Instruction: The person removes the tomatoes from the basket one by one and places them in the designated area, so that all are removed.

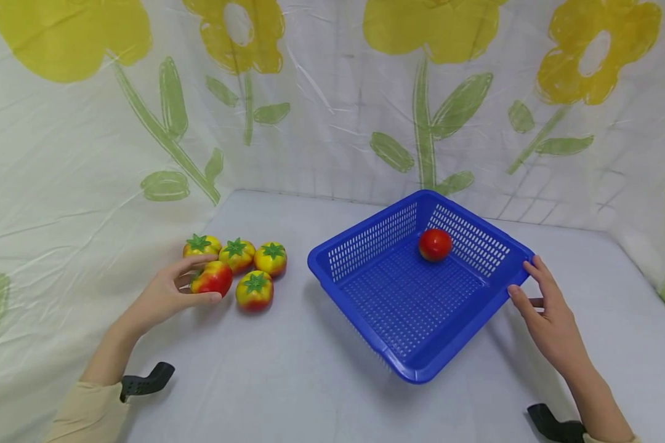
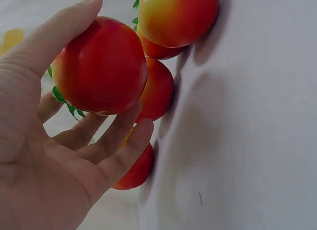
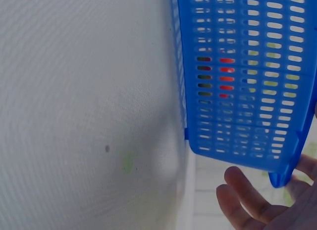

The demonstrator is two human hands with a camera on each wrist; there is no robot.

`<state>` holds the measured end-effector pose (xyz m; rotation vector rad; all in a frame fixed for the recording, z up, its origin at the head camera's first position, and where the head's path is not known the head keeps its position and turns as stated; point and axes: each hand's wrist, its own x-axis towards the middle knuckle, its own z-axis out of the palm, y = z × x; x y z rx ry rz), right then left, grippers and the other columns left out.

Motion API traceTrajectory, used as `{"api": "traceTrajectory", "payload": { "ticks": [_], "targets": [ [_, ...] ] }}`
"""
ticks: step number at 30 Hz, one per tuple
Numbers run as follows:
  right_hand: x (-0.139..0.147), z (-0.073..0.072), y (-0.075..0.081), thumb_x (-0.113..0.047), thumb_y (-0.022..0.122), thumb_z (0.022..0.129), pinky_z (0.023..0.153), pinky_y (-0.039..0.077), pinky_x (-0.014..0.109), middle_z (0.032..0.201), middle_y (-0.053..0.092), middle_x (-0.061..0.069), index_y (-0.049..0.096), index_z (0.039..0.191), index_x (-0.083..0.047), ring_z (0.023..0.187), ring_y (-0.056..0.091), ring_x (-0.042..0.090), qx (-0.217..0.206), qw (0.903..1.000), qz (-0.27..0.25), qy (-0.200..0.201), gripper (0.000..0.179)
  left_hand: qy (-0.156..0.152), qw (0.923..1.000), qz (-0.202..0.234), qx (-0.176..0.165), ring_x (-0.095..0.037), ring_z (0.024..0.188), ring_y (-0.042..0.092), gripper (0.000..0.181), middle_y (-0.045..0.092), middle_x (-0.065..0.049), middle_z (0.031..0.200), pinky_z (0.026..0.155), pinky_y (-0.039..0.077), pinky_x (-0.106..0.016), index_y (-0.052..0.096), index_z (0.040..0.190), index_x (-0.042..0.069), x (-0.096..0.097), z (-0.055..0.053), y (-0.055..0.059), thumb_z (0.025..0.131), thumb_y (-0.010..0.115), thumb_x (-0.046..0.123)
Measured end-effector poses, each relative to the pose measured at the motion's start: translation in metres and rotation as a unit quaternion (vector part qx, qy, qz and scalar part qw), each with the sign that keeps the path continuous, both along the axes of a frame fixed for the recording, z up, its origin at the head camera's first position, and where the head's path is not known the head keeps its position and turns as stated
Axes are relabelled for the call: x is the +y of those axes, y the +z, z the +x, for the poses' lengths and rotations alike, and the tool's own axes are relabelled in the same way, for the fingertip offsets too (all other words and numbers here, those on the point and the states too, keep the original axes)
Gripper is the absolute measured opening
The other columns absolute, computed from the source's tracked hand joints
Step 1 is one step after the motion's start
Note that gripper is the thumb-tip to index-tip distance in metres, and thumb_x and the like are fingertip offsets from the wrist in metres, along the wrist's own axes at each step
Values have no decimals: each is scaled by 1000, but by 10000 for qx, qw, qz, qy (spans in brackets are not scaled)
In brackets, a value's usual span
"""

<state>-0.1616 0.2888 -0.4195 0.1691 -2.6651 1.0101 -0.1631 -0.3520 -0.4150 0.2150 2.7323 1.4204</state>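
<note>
In the head view my left hand [image 1: 169, 289] holds a red and yellow toy tomato [image 1: 213, 279] between thumb and fingers. The left wrist view shows that tomato [image 2: 101, 66] close up, its green leaf top turned toward the palm. Several similar toy tomatoes [image 1: 255, 291] sit just beyond and beside it on the table. My right hand [image 1: 554, 329] grips the right corner of a blue plastic basket [image 1: 366, 332], with thumb and fingers at its rim. A red toy tomato [image 1: 435, 245] lies inside, near the basket's back corner.
A pale cloth covers the table [image 1: 288, 381]. Behind it hangs a white sheet [image 1: 321, 123] painted with yellow flowers and green leaves. The basket stands right of centre, its slotted wall [image 3: 237, 111] facing my right wrist.
</note>
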Motion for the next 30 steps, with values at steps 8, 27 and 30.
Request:
{"api": "traceTrajectory", "payload": {
  "ticks": [8, 27, 30],
  "targets": [
    [0, 0, 1, -30, 53, 102, 69, 39, 11, 164, 9, 5, 20, 158, -14, 105, 52, 49, 2, 10000, 42, -26, 67, -58, 9998, -60, -174, -44, 129, 42, 83, 39, -12, 149, 98, 42, -59, 39, 148, 11, -1, 0, -6, 81, 82, 36],
    [-1, 0, 0, -31, 53, 102, 70, 38, 10, 164, 9, 4, 21, 158, -15, 106, 52, 48, -20, 10000, -18, -12, 66, -256, 9989, -198, -353, -42, 128, 42, 83, 41, -13, 146, 98, 43, -58, 39, 146, 9, 1, 0, -11, 80, 84, 30],
    [-1, 0, 0, -31, 53, 102, 70, 38, 11, 164, 9, 5, 21, 158, -15, 106, 52, 48, -21, 10000, 7, -35, 67, -329, 9987, -219, -312, -39, 127, 43, 82, 43, -10, 144, 99, 43, -56, 40, 145, 9, 0, -2, -13, 79, 84, 30]
  ]
}}
